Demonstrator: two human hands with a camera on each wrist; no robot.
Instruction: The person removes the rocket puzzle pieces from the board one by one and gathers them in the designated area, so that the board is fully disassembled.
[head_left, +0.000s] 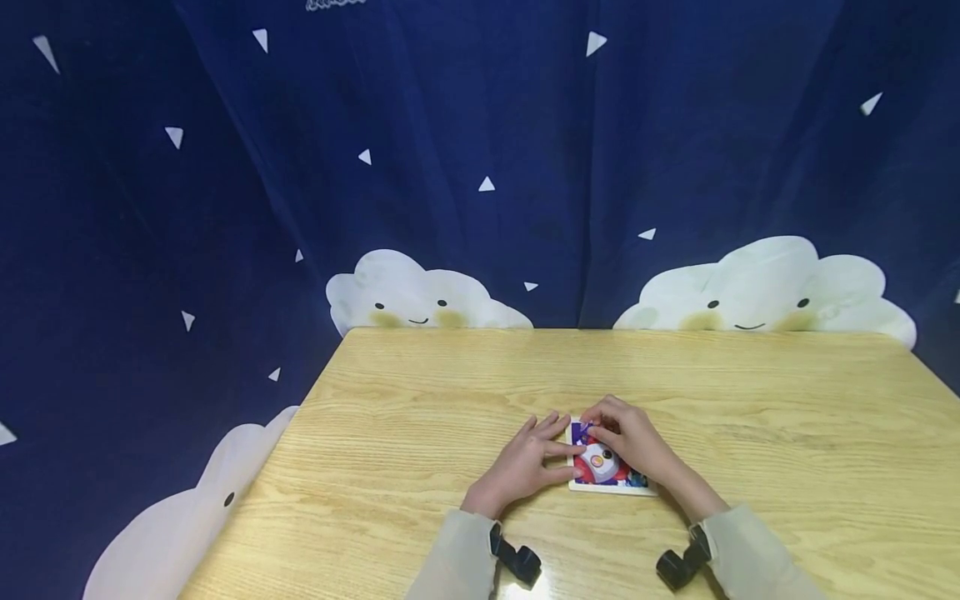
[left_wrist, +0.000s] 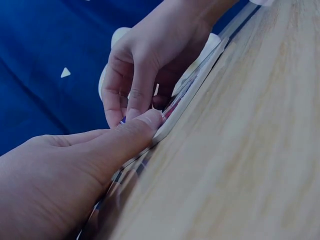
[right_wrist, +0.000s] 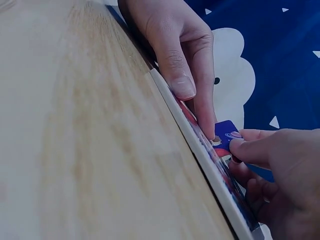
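Note:
A small jigsaw puzzle (head_left: 598, 465) with a white rim lies on the table, showing a round white cartoon face with red and purple around it. My right hand (head_left: 636, 442) pinches a purple puzzle piece (right_wrist: 225, 133) between thumb and fingers. The piece stands tilted up over the puzzle's far part in the right wrist view. Fairly straight fingers of my left hand (head_left: 521, 468) rest on the puzzle's left side, the thumb at its near left part. Both hands hide parts of the picture, and the piece's lower edge is partly covered by fingers.
The wooden table (head_left: 420, 400) extends on all sides of the puzzle. Behind it and to the left hangs a dark blue curtain (head_left: 465, 100) with white triangles and clouds. A black wrist camera (head_left: 517, 560) sits on the left wrist, another (head_left: 681, 567) on the right.

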